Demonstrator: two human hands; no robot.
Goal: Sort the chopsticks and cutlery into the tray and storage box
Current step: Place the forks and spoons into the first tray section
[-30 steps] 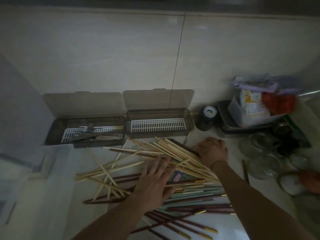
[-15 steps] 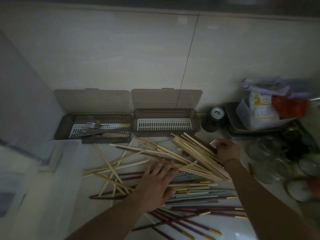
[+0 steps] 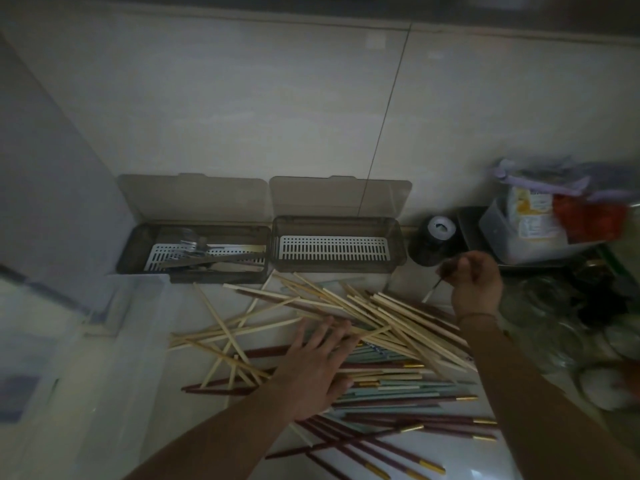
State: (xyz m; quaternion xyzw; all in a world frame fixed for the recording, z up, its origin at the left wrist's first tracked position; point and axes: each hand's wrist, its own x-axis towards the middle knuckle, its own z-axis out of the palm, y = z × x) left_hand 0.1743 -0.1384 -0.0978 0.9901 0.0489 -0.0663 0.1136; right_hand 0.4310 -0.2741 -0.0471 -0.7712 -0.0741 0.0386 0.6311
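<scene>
A loose pile of pale wooden chopsticks [image 3: 381, 313], teal ones [image 3: 398, 389] and dark red gold-tipped ones [image 3: 381, 441] covers the counter. My left hand [image 3: 318, 368] lies flat on the pile, fingers spread. My right hand [image 3: 476, 285] is raised at the pile's far right corner, pinching a small fork [image 3: 431, 293] that points down-left. Two open smoky boxes stand against the wall. The left box [image 3: 138, 251] holds metal cutlery. The right box [image 3: 394, 244] shows only its white slotted grate.
A dark jar with a white lid [image 3: 434, 240] stands just right of the boxes. Behind it is a plastic tub of packets [image 3: 526, 233]. Glass jars [image 3: 543, 299] crowd the right side. A translucent bin [image 3: 69, 341] sits at the left.
My right hand has lifted off the chopstick pile and come up holding the small fork. My left hand has stayed flat on the pile.
</scene>
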